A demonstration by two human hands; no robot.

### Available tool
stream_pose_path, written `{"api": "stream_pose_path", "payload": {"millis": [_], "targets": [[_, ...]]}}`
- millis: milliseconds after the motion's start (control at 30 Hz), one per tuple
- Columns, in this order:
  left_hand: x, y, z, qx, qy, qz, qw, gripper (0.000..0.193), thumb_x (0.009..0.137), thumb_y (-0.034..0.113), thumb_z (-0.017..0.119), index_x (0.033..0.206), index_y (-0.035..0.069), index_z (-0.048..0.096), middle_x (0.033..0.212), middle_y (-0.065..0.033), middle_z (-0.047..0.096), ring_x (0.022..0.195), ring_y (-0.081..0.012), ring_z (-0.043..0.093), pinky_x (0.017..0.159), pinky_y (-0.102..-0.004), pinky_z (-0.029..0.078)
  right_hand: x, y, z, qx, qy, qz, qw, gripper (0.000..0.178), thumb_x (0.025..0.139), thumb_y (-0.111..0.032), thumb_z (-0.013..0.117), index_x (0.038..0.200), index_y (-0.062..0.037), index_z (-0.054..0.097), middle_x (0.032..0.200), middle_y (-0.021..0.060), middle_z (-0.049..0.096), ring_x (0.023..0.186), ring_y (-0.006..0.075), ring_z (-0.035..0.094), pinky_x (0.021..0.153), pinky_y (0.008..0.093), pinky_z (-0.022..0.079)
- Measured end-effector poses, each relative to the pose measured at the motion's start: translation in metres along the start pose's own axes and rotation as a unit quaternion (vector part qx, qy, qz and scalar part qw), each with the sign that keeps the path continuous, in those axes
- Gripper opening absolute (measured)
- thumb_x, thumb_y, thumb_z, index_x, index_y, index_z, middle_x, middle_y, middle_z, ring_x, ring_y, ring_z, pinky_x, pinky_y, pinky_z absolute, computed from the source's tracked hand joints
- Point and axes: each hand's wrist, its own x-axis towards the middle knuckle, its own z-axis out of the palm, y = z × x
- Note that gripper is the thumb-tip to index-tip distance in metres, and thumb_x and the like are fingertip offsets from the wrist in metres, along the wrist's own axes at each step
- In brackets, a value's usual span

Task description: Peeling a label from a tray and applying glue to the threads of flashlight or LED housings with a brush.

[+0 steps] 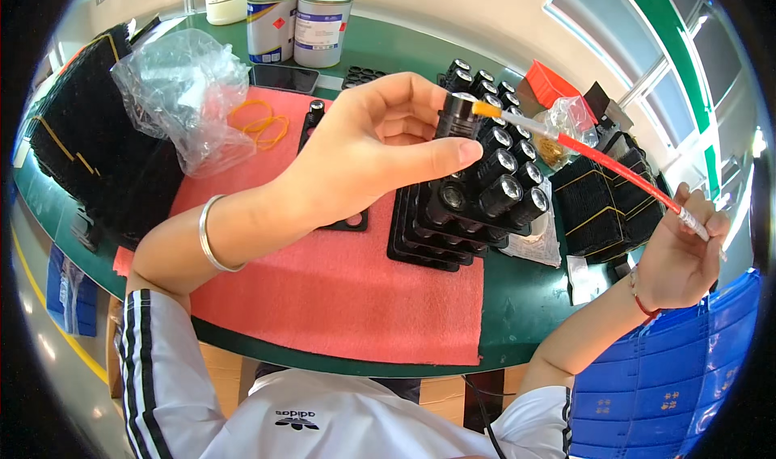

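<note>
My left hand [347, 152] is closed around a short black ribbed cylinder [458, 119], held upright above the mat. In my right hand [683, 257], the fingers pinch the far end of a thin paintbrush [610, 164] with a red handle, a silver ferrule and yellowish bristles. The bristles meet the cylinder's upper rim; whether they touch it I cannot tell for certain. Just beyond and below my left hand, a stack of black trays [424, 249] carries several black cylinders [499, 194] with shiny, lens-like tops. My left hand and wrist partly hide another black tray [347, 223] with round holes.
A pink mat [339, 313] covers part of the green table [525, 313]. Clear plastic bags [190, 95] and yellow rubber bands [263, 123] lie at left, beside stacked black trays [97, 143]. Behind are two metal cans [322, 29] and a phone [283, 79]. More banded trays [602, 204] and a red bin [554, 87] stand right.
</note>
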Motion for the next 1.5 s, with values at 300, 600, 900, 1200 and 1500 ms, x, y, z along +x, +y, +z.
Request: {"api": "stream_pose_path", "payload": {"millis": [300, 600, 900, 1200, 1500], "targets": [[-0.001, -0.001, 0.000, -0.016, 0.004, 0.025, 1.000, 0.025, 0.074, 0.008, 0.069, 0.093, 0.000, 0.055, 0.087, -0.0045, 0.061, 0.079, -0.0086, 0.057, 0.071, -0.0214, 0.048, 0.000, 0.002, 0.001, -0.068, -0.037, -0.033, 0.996, 0.016, 0.084, -0.017, 0.044, 0.087, -0.0025, 0.049, 0.073, 0.0139, 0.054, 0.071, 0.0200, 0.045, 0.089, 0.0453, 0.032], [-0.003, 0.000, 0.000, -0.035, -0.032, 0.053, 0.997, 0.026, 0.079, 0.013, 0.063, 0.101, 0.004, 0.051, 0.097, -0.0033, 0.059, 0.091, -0.0099, 0.053, 0.084, -0.0252, 0.040, 0.001, 0.003, 0.001, -0.072, -0.032, -0.034, 0.996, 0.015, 0.084, -0.017, 0.043, 0.085, -0.0034, 0.050, 0.072, 0.0116, 0.051, 0.070, 0.0188, 0.045, 0.089, 0.0440, 0.031], [0.000, 0.008, -0.004, 0.021, -0.047, 0.048, 0.998, 0.039, 0.083, 0.020, 0.058, 0.117, 0.003, 0.048, 0.108, -0.0082, 0.058, 0.099, -0.0134, 0.055, 0.079, -0.0236, 0.045, 0.000, 0.000, -0.005, -0.069, 0.034, -0.049, 0.996, 0.018, 0.085, -0.018, 0.043, 0.086, -0.0014, 0.051, 0.078, 0.0127, 0.054, 0.079, 0.0224, 0.052, 0.094, 0.0456, 0.033], [0.045, -0.009, -0.095, 0.475, 0.149, 0.200, 0.844, 0.032, 0.072, 0.020, 0.068, 0.096, 0.001, 0.059, 0.085, -0.0079, 0.063, 0.080, -0.0142, 0.059, 0.073, -0.0278, 0.046, 0.001, -0.013, -0.042, -0.082, 0.133, -0.144, 0.977, 0.030, 0.086, -0.015, 0.038, 0.091, 0.0064, 0.058, 0.089, 0.0157, 0.059, 0.085, 0.0250, 0.053, 0.095, 0.0462, 0.032], [0.040, -0.031, -0.127, 0.678, -0.002, -0.111, 0.726, 0.037, 0.062, 0.029, 0.072, 0.085, 0.003, 0.063, 0.071, -0.0120, 0.063, 0.067, -0.0211, 0.062, 0.062, -0.0311, 0.046, 0.000, -0.019, -0.051, -0.151, 0.147, -0.231, 0.950, 0.031, 0.084, -0.014, 0.037, 0.091, 0.0098, 0.057, 0.088, 0.0230, 0.058, 0.088, 0.0327, 0.055, 0.088, 0.0450, 0.039]]}}
